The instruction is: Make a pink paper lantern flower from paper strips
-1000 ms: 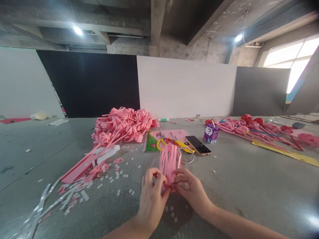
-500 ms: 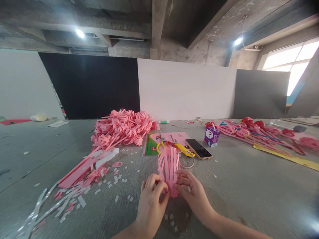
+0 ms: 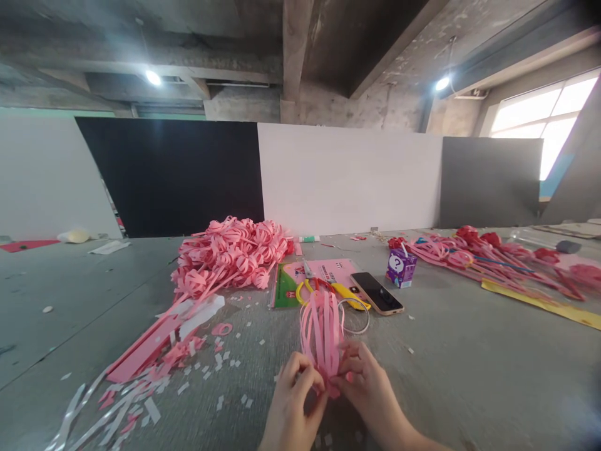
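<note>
A pink paper-strip flower (image 3: 322,326), its strips looped into a rounded cage, stands in front of me with its gathered end toward me. My left hand (image 3: 300,394) pinches that gathered end from the left, thumb and fingers closed. From the right, my right hand (image 3: 364,382) grips the same end with its fingertips. The fingers hide part of the gathered end. Just beyond the flower are scissors with red and yellow handles (image 3: 345,294) and a roll of tape (image 3: 361,316), partly behind the strips.
A heap of pink paper flowers (image 3: 230,257) lies at back left, with pink strips (image 3: 145,347) and white scraps nearer. A phone (image 3: 378,293), a pink-and-green packet (image 3: 286,285) and a purple drink box (image 3: 401,268) lie beyond my hands. More flowers (image 3: 469,247) lie right.
The view has tilted up slightly, so the table things sit lower in the picture. Both hands keep their pinch on the flower's gathered end, with only small finger shifts.
</note>
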### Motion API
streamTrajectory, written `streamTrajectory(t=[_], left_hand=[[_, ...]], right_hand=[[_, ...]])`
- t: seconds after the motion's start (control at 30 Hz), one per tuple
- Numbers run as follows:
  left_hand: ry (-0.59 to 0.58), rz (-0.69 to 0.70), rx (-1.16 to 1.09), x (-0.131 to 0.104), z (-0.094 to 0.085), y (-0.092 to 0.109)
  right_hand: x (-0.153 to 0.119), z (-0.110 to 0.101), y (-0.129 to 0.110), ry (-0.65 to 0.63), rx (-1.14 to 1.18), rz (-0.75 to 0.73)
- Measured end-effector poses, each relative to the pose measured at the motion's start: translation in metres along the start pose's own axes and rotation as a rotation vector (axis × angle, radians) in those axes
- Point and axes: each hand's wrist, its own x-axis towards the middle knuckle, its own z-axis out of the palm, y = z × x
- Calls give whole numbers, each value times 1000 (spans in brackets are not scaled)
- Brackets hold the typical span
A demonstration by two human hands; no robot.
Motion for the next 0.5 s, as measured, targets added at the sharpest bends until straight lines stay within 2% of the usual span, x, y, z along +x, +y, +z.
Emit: streamTrajectory(t=[0.2,0.37,0.5], left_hand=[[-1,-6,-92,2,-5,4],[75,-38,-157,3,-8,6],[111,-78,-123,10,-19,9]], right_hand=[[1,-3,-4,32,-184,-66],[0,-4,-3,23,-353,-125],[-2,-7,-8,26,-407,-244]])
